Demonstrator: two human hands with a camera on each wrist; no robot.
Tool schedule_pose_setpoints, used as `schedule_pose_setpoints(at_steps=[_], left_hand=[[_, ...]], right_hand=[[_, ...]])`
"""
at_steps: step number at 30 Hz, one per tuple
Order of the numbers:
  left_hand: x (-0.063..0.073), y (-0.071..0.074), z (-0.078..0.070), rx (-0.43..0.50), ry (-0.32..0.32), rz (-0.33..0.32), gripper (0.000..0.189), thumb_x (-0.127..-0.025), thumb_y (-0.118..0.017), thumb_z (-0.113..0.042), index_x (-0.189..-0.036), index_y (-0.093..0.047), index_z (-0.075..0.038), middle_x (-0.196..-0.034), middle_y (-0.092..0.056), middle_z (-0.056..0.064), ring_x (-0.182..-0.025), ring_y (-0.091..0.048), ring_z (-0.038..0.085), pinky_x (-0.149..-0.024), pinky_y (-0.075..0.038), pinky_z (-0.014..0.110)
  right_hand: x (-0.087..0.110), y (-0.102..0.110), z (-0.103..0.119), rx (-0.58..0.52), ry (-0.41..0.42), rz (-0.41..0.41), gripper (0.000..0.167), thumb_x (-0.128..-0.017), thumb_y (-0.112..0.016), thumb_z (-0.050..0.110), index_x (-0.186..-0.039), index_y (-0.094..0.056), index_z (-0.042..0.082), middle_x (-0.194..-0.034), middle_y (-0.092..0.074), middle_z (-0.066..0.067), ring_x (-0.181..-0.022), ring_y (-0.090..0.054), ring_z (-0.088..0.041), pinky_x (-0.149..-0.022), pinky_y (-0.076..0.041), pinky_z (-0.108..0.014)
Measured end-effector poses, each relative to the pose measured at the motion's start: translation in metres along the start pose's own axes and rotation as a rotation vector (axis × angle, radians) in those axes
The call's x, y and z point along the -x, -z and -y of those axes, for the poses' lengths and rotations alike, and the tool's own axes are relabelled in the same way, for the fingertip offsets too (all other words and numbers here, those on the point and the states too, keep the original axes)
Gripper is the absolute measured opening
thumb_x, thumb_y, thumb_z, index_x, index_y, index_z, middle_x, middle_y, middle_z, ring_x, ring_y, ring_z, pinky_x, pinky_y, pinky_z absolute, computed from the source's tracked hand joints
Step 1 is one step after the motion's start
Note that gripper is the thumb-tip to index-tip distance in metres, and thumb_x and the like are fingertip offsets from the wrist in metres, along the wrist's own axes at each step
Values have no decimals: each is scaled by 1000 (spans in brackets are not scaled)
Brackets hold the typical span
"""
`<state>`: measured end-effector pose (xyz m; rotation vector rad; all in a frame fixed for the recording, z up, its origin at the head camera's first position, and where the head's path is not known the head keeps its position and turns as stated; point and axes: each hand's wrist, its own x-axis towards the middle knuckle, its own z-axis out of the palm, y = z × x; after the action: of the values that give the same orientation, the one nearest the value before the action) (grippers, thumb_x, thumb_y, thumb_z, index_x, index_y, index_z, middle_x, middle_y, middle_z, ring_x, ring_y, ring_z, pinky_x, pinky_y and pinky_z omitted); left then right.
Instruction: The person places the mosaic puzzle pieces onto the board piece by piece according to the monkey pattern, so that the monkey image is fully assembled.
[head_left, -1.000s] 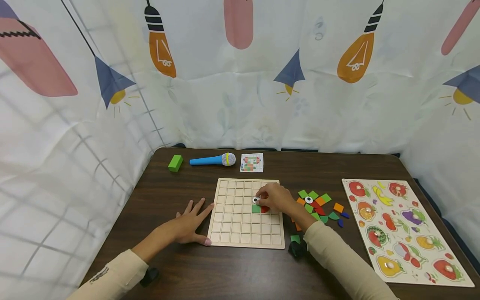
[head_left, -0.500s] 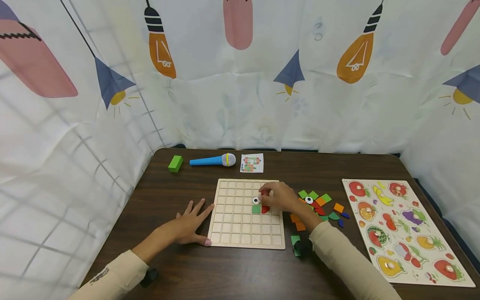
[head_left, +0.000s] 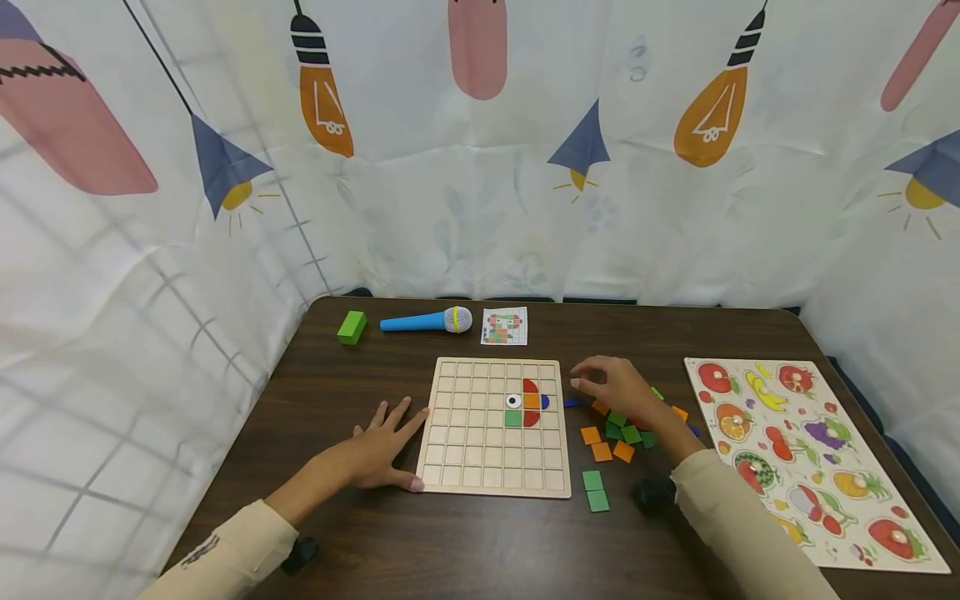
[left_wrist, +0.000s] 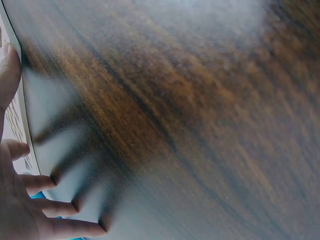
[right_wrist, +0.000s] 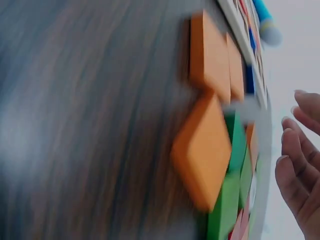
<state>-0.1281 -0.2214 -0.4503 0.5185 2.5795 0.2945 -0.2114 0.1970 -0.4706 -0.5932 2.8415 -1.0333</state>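
My left hand (head_left: 382, 446) lies with fingers spread, touching the left edge of the wooden grid board (head_left: 472, 458). In the left wrist view, the left hand's (left_wrist: 20, 200) fingertips rest on the table. On the board sit a white eye piece (head_left: 513, 401), a green square (head_left: 513, 419), two red pieces, one a red half-round (head_left: 531, 419), an orange square (head_left: 532, 402) and a blue half-round (head_left: 544, 402). My right hand (head_left: 618, 387) hovers over the loose pieces right of the board, fingers loosely bent, nothing visible in them. Beneath it are orange squares (right_wrist: 202, 150) and green pieces (right_wrist: 225, 205).
A thin blue piece (head_left: 572, 402) lies beside the board. Two green squares (head_left: 592, 481) lie nearer me. At the back are a green block (head_left: 351, 327), a blue toy microphone (head_left: 412, 322) and a pattern card (head_left: 505, 326). A fruit puzzle board (head_left: 817, 458) lies right.
My right hand has let go of the eye piece on the board and moved right, over the loose pieces. The orange and blue pieces it covered now show. My left hand stays put.
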Motion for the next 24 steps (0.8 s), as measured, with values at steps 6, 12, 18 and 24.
schedule_pose_setpoints(at_steps=[6,12,18,24], left_hand=[[0,0,0,6,-2,-4,110,-80,-73,-64,-162,-17,-16,-167,-7,25,-147,-8,61,-96,-27,84],[0,0,1,2,-4,-1,109,-81,-72,-64,-162,-17,-16,-167,-6,25,-147,-8,60,-97,-26,84],[1,-1,1,4,-3,-4,109,-81,-72,-64,-162,-17,-16,-167,-7,25,-147,-8,60,-97,-26,84],[0,-3,2,-8,-3,-7,110,-80,-71,-66,-162,-17,-16,-167,-7,25,-147,-9,60,-97,-27,84]], right_hand=[[12,14,-20,85,-65,-24,27,-96,-71,30,-116,-73,12,-105,-70,-5,-77,-60,-19,-71,-53,-39],[20,21,-30,156,-136,33,29,-94,-73,26,-118,-73,11,-112,-68,-11,-107,-64,-34,-90,-51,-56],[21,23,-32,172,-202,77,34,-93,-73,29,-124,-72,13,-122,-65,-15,-113,-61,-38,-89,-51,-58],[19,25,-30,189,-250,102,39,-93,-73,35,-127,-72,15,-130,-60,-19,-114,-60,-40,-84,-52,-54]])
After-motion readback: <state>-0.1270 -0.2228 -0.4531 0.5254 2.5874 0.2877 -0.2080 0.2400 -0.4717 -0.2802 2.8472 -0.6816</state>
